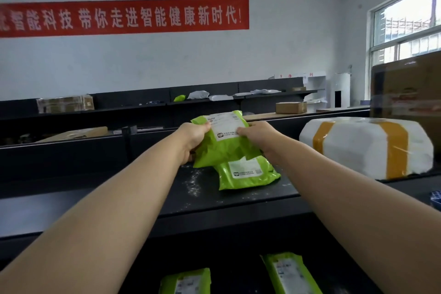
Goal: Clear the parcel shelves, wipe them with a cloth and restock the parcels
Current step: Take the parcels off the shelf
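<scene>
Both my hands hold one green parcel bag [222, 148] with a white label, tilted up above the black top shelf [119, 200]. My left hand [194, 135] grips its left edge and my right hand [259, 135] grips its right edge. Under it a second green parcel bag [245, 173] lies flat on the shelf. White dust specks show on the shelf surface beside that bag. Two more green bags [186, 281] [290, 273] lie on the lower shelf near me. No cloth is in view.
A big white parcel with yellow tape [365, 145] sits on the shelf to the right, a large brown carton [408, 88] behind it. Further shelves behind carry cardboard boxes [290, 107] [65, 103] and white bags [198, 95]. A window is at the right.
</scene>
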